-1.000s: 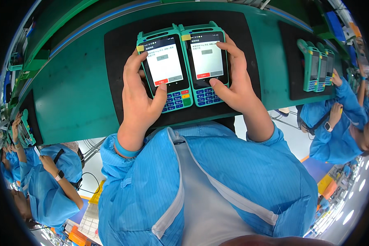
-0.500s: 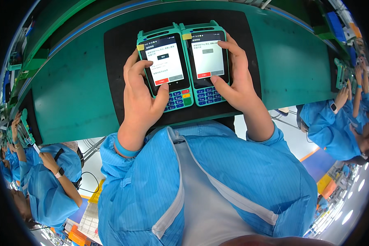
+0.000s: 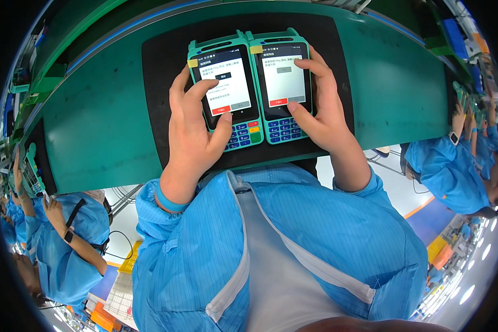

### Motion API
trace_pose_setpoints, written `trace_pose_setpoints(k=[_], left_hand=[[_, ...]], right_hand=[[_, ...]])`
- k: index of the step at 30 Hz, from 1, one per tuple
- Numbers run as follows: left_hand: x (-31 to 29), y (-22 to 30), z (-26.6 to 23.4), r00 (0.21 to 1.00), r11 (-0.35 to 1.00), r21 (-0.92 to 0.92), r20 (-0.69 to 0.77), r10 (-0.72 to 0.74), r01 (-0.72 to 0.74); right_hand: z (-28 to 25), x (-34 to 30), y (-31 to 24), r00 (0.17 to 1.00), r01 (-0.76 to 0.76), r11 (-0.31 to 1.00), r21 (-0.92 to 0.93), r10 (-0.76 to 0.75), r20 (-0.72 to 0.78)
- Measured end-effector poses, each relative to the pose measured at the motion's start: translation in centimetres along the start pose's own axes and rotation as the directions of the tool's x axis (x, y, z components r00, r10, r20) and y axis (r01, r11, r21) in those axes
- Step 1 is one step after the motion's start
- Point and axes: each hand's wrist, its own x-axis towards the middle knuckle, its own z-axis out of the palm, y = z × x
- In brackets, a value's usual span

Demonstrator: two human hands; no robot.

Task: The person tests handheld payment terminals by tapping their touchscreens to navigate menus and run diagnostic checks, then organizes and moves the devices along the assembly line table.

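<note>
Two teal plastic handheld payment terminals with dark screens and blue keypads lie side by side, touching, on a black rectangular mat that sits on a green conveyor belt running across the view. Both units are powered on and both show a white dialog window with a red button and a grey button near its lower edge, so the screen work looks partway through: the prompts are up on both, and neither appears dismissed yet. The left hand lies over the left terminal with its fingers spread and loosely curved; the thumb comes up from below and its tip rests on the screen beside the red button, while the index finger reaches across the upper screen. It steadies and taps the unit; it does not clamp it. The right hand does much the same on the right terminal: the hand is half open, the thumb tip touches the screen just at the red button, and the index finger curls over the top right corner of the display, the other fingers lying along the unit's right edge. Both wrists come out of light blue striped sleeves. Other workers in the same blue coats handle similar devices at the far left and far right.
</note>
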Motion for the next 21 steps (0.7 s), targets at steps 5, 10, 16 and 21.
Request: trace_pose_setpoints(k=[5, 10, 16, 21], left_hand=[[0.28, 0.28, -0.10, 1.000, 1.000, 0.024, 0.012, -0.017, 0.017], [0.28, 0.61, -0.10, 0.999, 0.999, 0.037, 0.021, -0.024, 0.023], [0.23, 0.69, 0.07, 1.000, 0.996, 0.088, 0.025, 0.004, -0.006], [0.20, 0.44, 0.09, 1.000, 0.996, 0.091, 0.023, 0.015, -0.017]], right_hand=[[-0.13, 0.08, -0.06, 1.000, -0.004, 1.000, -0.008, 0.004, 0.006], [-0.26, -0.07, -0.15, 1.000, 0.000, 1.000, -0.007, 0.000, -0.001], [-0.46, -0.15, -0.19, 1.000, -0.014, 1.000, -0.011, 0.014, 0.006], [-0.34, -0.17, -0.32, 1.000, -0.025, 1.000, -0.018, 0.025, 0.007]])
